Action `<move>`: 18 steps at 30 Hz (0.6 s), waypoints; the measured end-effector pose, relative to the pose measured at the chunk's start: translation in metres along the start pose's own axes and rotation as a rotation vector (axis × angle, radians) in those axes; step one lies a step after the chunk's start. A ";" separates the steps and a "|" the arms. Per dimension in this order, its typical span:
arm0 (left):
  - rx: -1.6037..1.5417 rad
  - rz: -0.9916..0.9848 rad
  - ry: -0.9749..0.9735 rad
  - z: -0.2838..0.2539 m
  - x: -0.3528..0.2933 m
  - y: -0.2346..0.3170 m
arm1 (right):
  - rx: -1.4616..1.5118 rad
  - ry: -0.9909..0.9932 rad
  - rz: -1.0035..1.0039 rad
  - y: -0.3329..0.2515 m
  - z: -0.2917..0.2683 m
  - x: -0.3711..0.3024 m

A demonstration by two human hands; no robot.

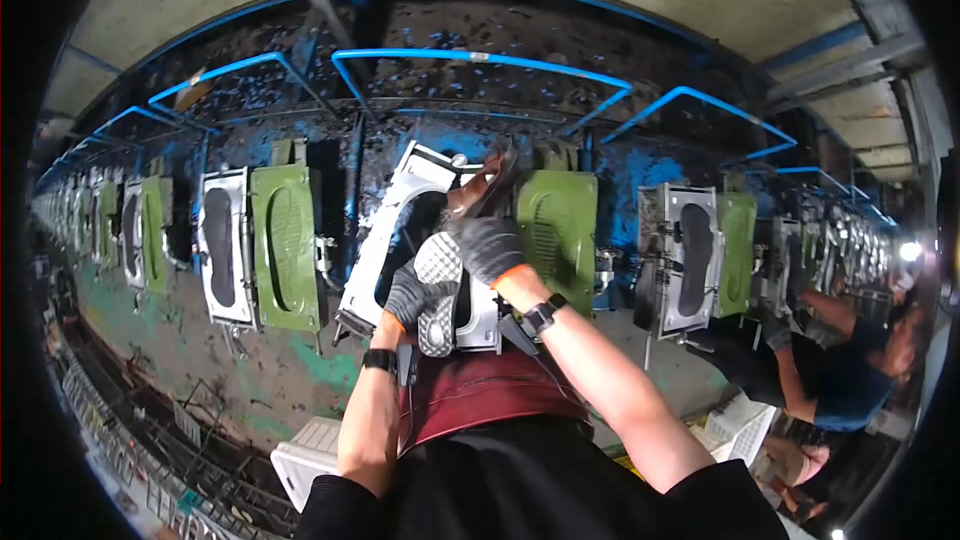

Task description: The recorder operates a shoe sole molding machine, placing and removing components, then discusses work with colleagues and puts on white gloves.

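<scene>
A shoe with a pale, patterned sole (438, 258) is held upright in front of me, its underside facing me. My left hand (412, 296), in a dark grey glove, grips it at the lower half, thumb across the sole. Higher up on the right, my right hand (490, 250), gloved the same way, closes round its upper part; most fingers are hidden. A brown leathery piece (474, 194) rises just beyond the right hand; I cannot tell whether it belongs to the shoe. Behind both hands stands a tilted silver mould frame (378, 248), with a green mould plate (557, 225) at its right.
More mould stations line both sides, such as a silver mould (226, 248) and green plate (284, 245) at left. Blue rails (480, 57) run above. A co-worker (850, 370) works at the right. White crates (308, 455) stand beside me.
</scene>
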State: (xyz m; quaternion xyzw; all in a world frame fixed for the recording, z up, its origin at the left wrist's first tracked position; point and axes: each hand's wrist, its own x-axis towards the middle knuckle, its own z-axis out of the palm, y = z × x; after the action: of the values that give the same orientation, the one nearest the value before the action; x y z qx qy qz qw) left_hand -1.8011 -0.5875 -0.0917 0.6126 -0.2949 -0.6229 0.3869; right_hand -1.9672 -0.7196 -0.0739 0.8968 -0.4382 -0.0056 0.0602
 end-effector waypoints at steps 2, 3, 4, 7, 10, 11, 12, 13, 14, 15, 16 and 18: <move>0.112 0.005 -0.113 -0.017 -0.031 -0.007 | -0.339 0.065 -0.415 -0.057 0.003 -0.015; 0.258 0.014 -0.210 -0.037 -0.047 -0.012 | -0.167 -0.049 -0.660 -0.085 -0.009 -0.028; 0.474 0.102 -0.272 -0.078 -0.075 -0.057 | 0.388 -0.220 -0.577 -0.121 -0.010 -0.048; 0.686 -0.325 -0.178 -0.074 -0.076 -0.037 | 0.789 -0.643 -0.398 -0.196 0.113 -0.139; 0.093 -0.215 0.249 -0.044 -0.060 -0.035 | 0.821 -0.954 -0.646 -0.127 0.027 -0.089; -0.184 -0.231 0.424 -0.044 -0.056 -0.048 | 0.744 -0.974 -0.507 -0.098 -0.031 -0.054; -0.134 -0.171 0.420 -0.019 -0.026 -0.023 | 0.627 -0.761 -0.323 -0.090 0.012 -0.068; -0.090 -0.120 0.460 -0.010 -0.014 -0.008 | 0.619 -0.600 0.037 -0.073 -0.003 -0.056; -0.241 -0.234 0.488 -0.013 -0.003 -0.020 | 0.721 -0.566 0.244 -0.068 -0.015 -0.053; -0.158 -0.163 0.468 -0.021 0.006 -0.037 | 0.815 -0.523 0.460 -0.068 -0.019 -0.046; -0.097 -0.147 0.431 -0.017 0.009 -0.030 | 0.793 -0.525 0.497 -0.072 -0.003 -0.054; -0.193 -0.077 0.393 -0.015 0.008 -0.026 | 0.755 -0.449 0.557 -0.084 0.014 -0.065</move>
State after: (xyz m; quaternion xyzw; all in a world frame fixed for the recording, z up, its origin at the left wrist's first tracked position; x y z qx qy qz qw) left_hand -1.7895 -0.5787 -0.1190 0.6931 -0.1292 -0.5312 0.4699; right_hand -1.9421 -0.6184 -0.0998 0.6821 -0.6338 -0.0232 -0.3639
